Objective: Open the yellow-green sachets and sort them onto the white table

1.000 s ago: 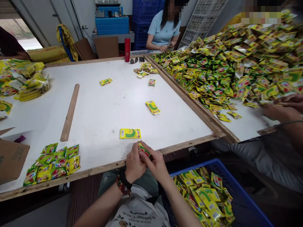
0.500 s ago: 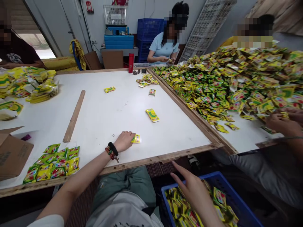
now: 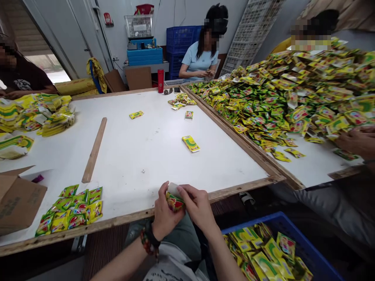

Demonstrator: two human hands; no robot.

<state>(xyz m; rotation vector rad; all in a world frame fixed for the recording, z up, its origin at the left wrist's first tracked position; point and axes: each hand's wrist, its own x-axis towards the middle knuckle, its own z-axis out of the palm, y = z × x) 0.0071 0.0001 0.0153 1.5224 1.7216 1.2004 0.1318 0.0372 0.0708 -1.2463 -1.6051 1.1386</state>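
1. Whereas half a second ago the hands were working apart, both are now meeting over the middle of the surface's near edge [image 3: 129,217].
2. The left hand [image 3: 165,212] is cupping a printed packet [image 3: 175,203] from its left side, its fingers curling around it.
3. The right hand [image 3: 197,201] is grasping the packet's upper end, its thumb pressing by a pale panel [image 3: 173,189]; whether that panel is belonging to the same packet, I cannot tell.
4. The yellow pack that the left hand was covering on the surface is no longer lying there. In my judgement, the work is passing from reaching to two-handed handling.
5. The right hand is no longer hovering over the blue crate [image 3: 306,244], where yellow packs [image 3: 268,263] are lying heaped below the near edge.
6. Green and yellow sachets [image 3: 77,220] are resting together by the near left corner.
7. Another yellow box [image 3: 190,144] is lying flat between the surface's centre and its right edge, touching neither hand.
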